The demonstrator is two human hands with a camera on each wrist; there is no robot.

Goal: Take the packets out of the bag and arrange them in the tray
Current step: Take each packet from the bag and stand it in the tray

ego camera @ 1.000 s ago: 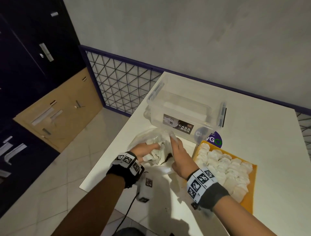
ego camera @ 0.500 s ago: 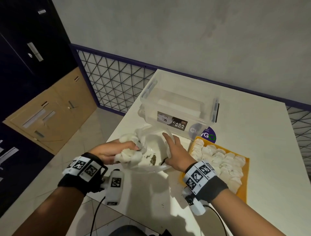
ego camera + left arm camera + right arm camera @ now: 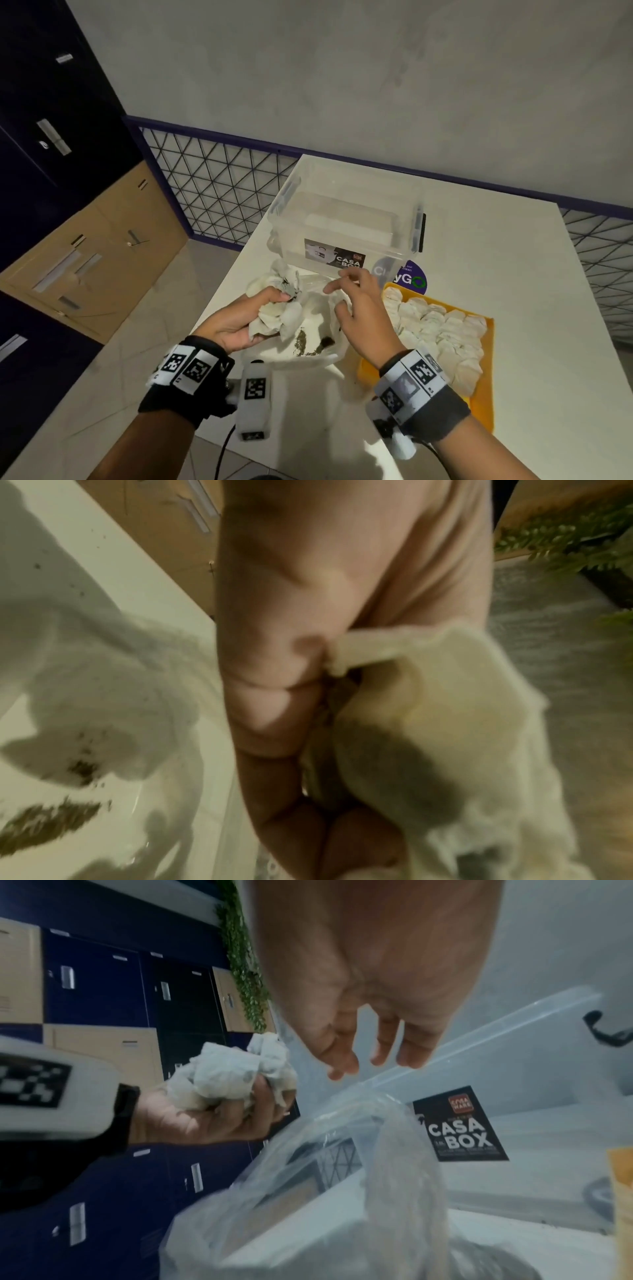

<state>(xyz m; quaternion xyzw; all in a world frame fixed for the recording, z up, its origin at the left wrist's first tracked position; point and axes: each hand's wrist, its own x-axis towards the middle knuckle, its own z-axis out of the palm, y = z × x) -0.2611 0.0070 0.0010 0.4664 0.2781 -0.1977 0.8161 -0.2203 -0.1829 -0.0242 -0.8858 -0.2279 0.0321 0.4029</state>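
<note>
- Grey wall, mesh rail and lockers stood behind a white table (image 3: pixel 513 308).
- Head view: left hand (image 3: pixel 236 318) was clenched round a bunch of white packets (image 3: pixel 277 315), lifted just above the clear bag (image 3: pixel 318 346). Bag lay slack on the table w/ dark crumbs (image 3: pixel 301 342) in its bottom; no more packets showed in it.
- Right hand (image 3: pixel 363 315) hovered over the bag mouth, fingers loose and spread, gripping nothing.
- Orange tray (image 3: pixel 486 404) sat just right of the bag, already packed w/ rows of packets; free room looked scarce, mostly at the near edge. Clear box (image 3: pixel 346 222) stood behind bag and tray.
- Left wrist view: blurry. Fingers (image 3: pixel 274 710) curled tight on packets, one corner pinched at the thumb. Crumbs were scattered on the table and bag below.
- Right wrist view: right hand's fingers (image 3: pixel 342 1058) hung relaxed above the bag rim, not touching it. Left hand's bunch sat beyond, apart from the bag.
- Risks, as I judged: bunch was big for one fist, so an outer packet could slip while crossing to the tray. Tight squeeze could split a packet and spill more crumbs. W/ the bag let go, it could sag or slide and tip crumbs onto the table. Dropping the lot at once could knock the laid rows out of line.
</note>
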